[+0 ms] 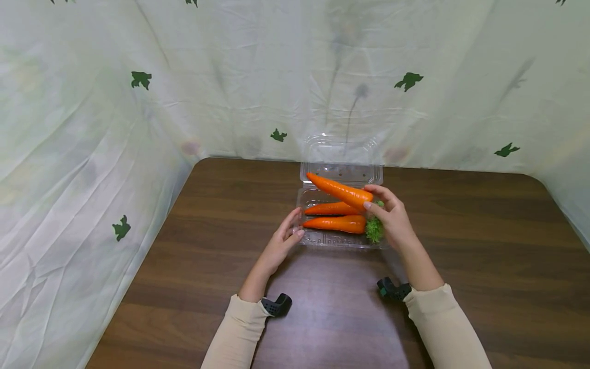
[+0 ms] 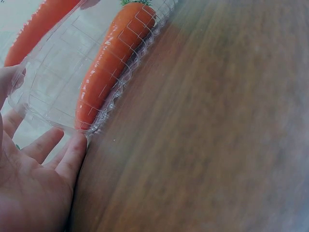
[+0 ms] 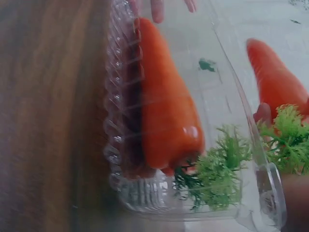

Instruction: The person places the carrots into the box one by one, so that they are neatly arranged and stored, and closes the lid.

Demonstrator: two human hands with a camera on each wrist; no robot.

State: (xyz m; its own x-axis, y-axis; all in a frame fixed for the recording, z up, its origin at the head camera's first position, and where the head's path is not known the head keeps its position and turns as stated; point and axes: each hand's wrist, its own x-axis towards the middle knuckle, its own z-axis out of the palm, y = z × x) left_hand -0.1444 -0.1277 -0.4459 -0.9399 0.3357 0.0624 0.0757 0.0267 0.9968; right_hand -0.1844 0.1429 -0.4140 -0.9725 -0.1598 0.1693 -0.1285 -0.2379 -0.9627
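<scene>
A clear plastic clamshell container (image 1: pixel 338 245) lies on the table with its lid (image 1: pixel 342 148) raised at the back. Two orange carrots (image 1: pixel 338 224) (image 1: pixel 333 208) lie side by side in its base, tips to the left. Above them my right hand (image 1: pixel 394 218) grips a third carrot (image 1: pixel 341 190) by its thick end, thumb in front; its tip points up and left, over the lid. Green leafy tops (image 3: pixel 217 174) show at the right end. My left hand (image 1: pixel 282 243) touches the container's left end, its fingers (image 2: pixel 72 152) fairly straight against the wall.
The container stands near the back edge of a brown wooden table (image 1: pixel 207 246). Behind and to the left hangs a pale cloth (image 1: pixel 230 92) with green leaf shapes. Each wrist carries a black camera band (image 1: pixel 277 305).
</scene>
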